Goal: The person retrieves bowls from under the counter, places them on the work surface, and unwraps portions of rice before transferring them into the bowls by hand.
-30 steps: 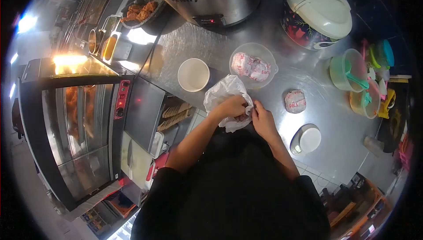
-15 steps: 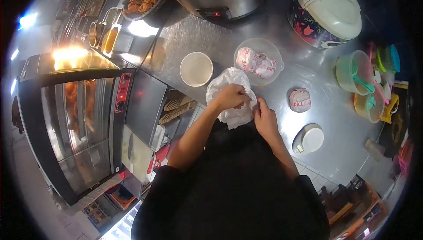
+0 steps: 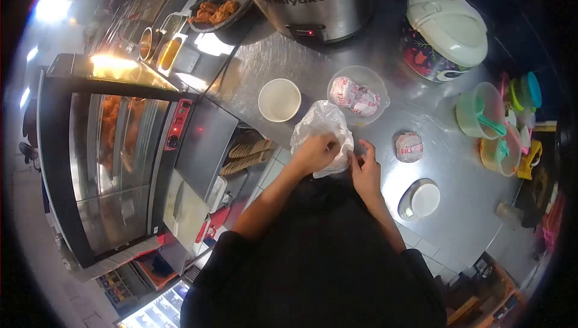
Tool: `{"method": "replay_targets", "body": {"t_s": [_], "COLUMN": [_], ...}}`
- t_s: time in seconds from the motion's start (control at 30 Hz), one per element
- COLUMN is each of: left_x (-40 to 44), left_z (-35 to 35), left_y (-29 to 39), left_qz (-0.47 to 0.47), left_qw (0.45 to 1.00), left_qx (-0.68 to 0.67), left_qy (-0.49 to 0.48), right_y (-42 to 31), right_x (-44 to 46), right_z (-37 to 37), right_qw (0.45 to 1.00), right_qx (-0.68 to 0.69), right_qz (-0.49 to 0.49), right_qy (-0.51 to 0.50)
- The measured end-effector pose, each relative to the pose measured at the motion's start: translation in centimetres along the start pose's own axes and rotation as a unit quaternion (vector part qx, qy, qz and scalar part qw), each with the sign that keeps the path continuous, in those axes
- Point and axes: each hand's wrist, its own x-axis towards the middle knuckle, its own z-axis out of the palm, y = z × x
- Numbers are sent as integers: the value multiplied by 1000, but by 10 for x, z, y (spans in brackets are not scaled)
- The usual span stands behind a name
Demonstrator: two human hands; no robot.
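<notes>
- Under the left fingers (image 3: 331,141), which were curled over it, lay a crumpled white plastic bag (image 3: 319,122); whether they pinched the plastic could not be told.
- Behind those fingers, the left hand (image 3: 312,153) partly covered the bag's near side.
- Just right of the bag, the right hand (image 3: 367,177) had its thumb at the bag's edge and its forefinger pointing forward, the two tips apart; whether its other fingers gripped any plastic could not be told.
- Ahead and left of the left fingers, a white tub (image 3: 280,100) stood upright on the metal counter (image 3: 385,123), near the bag.
- Beyond the right fingers, a clear bowl (image 3: 374,80) held two wrapped bundles (image 3: 354,96) with red print, side by side.
- To the right of the right fingers, well apart from them, sat a single wrapped bundle (image 3: 409,147) printed "RICE".
- Nearer the body than that one, also right of the right fingers, was a round white device (image 3: 424,199).
- Far ahead of both hands' fingers stood a steel cooker (image 3: 313,4) marked "Miyako", its small red light lit.
</notes>
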Motion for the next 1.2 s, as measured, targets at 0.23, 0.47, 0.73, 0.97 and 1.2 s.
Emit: {"method": "replay_targets", "body": {"t_s": [0.23,0.47,0.73,0.97,1.2], "left_x": [-65,-53,-50,-67,-85], "left_z": [-1,-4,-61,-87,-93], "left_y": [21,5,11,-15,-15], "left_qz": [102,51,-42,-87,-80], "left_qw": [978,981,861,703,609], "left_qx": [184,-4,-425,-665,-744], "left_qy": [-7,188,278,237,264], "right_y": [18,-21,-58,-150,-148], "right_x": [0,19,104,228,289], "right_z": [8,-5,-126,-231,-246], "right_qw": [983,927,951,665,661], "right_qx": [182,374,132,-523,-638], "right_qz": [-25,10,-221,-434,-387], "right_qy": [-32,-32,172,309,82]}}
